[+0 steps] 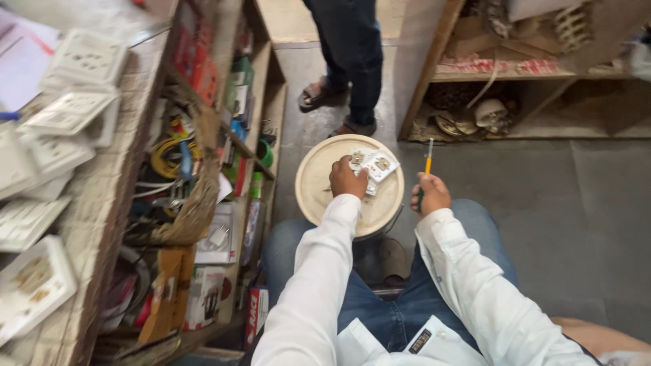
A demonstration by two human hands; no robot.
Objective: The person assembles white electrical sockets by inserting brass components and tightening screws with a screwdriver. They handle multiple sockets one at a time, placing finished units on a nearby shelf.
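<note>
Seated at a grey floor [542, 203] between a shelf unit [224, 135] on the left, crowded with boxes, cable coils and tools, and a wooden rack [434, 74] on the right. On the counter [102, 203] at far left: white switch plates [74, 108], stacked and loose. Ahead, near the top edge: legs of another person [352, 54] in sandals, well apart from the work. Between the knees: a round cream stool top [319, 196], serving as the bench. On the stool top, toward its far side: a white socket plate [371, 166], back face up, brass terminals showing. Left hand [347, 179] closed on the near edge of the plate, pinning it flat. Right hand [430, 195] closed around a screwdriver [428, 163], orange shaft upright, tip pointing away, held just beside the stool and clear of the plate. Judged step: fixture steadied, tool raised, no contact yet with any terminal. Next move, as a judgement only: tip down, shaft aligned square to a terminal screw, plate kept pinned against turning force. Screw heads too small to make out here.
</note>
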